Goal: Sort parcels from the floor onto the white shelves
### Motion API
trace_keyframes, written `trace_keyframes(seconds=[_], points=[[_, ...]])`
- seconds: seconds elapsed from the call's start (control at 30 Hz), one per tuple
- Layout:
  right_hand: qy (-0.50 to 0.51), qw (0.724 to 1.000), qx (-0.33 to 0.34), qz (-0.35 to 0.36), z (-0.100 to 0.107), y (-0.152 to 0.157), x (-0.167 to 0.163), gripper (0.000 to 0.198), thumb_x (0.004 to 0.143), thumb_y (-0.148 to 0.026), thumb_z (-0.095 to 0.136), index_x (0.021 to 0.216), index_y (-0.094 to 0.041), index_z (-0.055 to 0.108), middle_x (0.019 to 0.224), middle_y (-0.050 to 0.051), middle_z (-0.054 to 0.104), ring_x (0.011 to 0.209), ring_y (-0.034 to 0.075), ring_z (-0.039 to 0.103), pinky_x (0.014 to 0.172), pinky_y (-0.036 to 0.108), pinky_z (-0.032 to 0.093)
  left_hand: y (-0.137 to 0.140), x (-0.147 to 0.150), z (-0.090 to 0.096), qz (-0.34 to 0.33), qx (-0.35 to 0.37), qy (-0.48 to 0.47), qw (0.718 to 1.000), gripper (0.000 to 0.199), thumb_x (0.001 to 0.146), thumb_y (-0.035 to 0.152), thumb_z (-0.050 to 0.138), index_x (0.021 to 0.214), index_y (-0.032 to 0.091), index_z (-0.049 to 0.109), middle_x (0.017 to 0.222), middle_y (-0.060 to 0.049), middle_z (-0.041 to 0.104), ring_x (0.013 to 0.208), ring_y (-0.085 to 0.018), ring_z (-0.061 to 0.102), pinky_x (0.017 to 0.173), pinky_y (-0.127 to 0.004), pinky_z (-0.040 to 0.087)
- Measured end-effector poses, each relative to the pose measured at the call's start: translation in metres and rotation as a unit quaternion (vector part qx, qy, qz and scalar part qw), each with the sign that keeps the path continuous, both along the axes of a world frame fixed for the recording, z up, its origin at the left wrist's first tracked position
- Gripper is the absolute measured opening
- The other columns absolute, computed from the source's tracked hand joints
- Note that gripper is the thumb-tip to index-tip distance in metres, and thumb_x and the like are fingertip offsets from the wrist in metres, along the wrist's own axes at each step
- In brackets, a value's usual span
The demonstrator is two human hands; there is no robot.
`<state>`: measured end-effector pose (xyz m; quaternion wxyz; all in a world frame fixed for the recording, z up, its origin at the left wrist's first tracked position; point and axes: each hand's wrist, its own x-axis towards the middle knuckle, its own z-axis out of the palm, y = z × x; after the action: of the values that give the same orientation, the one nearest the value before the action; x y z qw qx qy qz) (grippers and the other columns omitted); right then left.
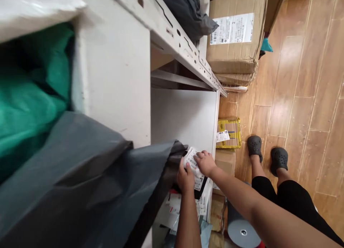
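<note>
Both hands are closed on one small packet low in the scene: the left hand (185, 177) is wrapped around its near edge, while the right hand (205, 163) is laid over its far corner with the fingers curled down onto it. The packet, a small black parcel (198, 185) with a crumpled white shipping label (192, 162), is held just above a white shelf (185, 115), touching the mouth of a large grey plastic bag (88, 183) that fills the near left. A green bag (32, 94) is seen behind it, further left.

The step in hand is judged to be the reading or smoothing of the label at the bag's opening; whether the parcel is going in or coming out cannot be told. A firm two-handed hold and a flattened label would be called for next.

A cardboard box (236, 33) is stacked far right on the wooden floor (301, 90), a yellow mailer (229, 133) nearer. Barcodes and print are borne on all labels, but no writing can be read.
</note>
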<state>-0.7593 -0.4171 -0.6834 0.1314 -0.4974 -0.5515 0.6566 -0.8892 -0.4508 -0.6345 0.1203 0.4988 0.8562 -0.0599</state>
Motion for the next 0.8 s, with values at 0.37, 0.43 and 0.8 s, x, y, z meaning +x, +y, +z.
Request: trace_keyframes(seconds=[0.37, 0.43, 0.8], points=[[0.018, 0.997, 0.076, -0.012, -0.019, -0.065, 0.030, 0.048, 0.093, -0.023, 0.056, 0.140, -0.015, 0.056, 0.148, 0.019, 0.054, 0.136, 0.031, 0.051, 0.115, 0.048, 0.044, -0.011, 0.010, -0.005, 0.073, -0.108, 0.036, 0.991, 0.053, 0.099, 0.048, 0.047, 0.149, 0.029, 0.053, 0.161, -0.018, 0.036, 0.146, -0.046, 0.032, 0.110, -0.076, 0.031], [-0.021, 0.993, 0.053, -0.100, -0.032, -0.090, 0.068, 0.042, 0.094, -0.018, 0.047, 0.134, -0.018, 0.060, 0.133, 0.016, 0.063, 0.122, 0.027, 0.061, 0.106, 0.043, 0.051, -0.004, 0.015, -0.005, 0.045, -0.086, 0.075, 0.992, 0.049, 0.098, 0.045, 0.050, 0.142, 0.026, 0.061, 0.162, -0.019, 0.032, 0.147, -0.047, 0.030, 0.110, -0.074, 0.032], [-0.381, 0.815, -0.228, -0.373, 0.025, -0.223, 0.454, 0.011, 0.064, -0.016, 0.054, 0.068, -0.022, 0.063, 0.081, 0.019, 0.073, 0.090, 0.035, 0.073, 0.090, 0.047, 0.051, -0.037, 0.095, 0.002, -0.058, -0.177, 0.119, 0.975, 0.045, 0.095, 0.039, 0.047, 0.129, 0.017, 0.069, 0.151, -0.024, 0.051, 0.143, -0.039, 0.045, 0.111, -0.059, 0.040]])
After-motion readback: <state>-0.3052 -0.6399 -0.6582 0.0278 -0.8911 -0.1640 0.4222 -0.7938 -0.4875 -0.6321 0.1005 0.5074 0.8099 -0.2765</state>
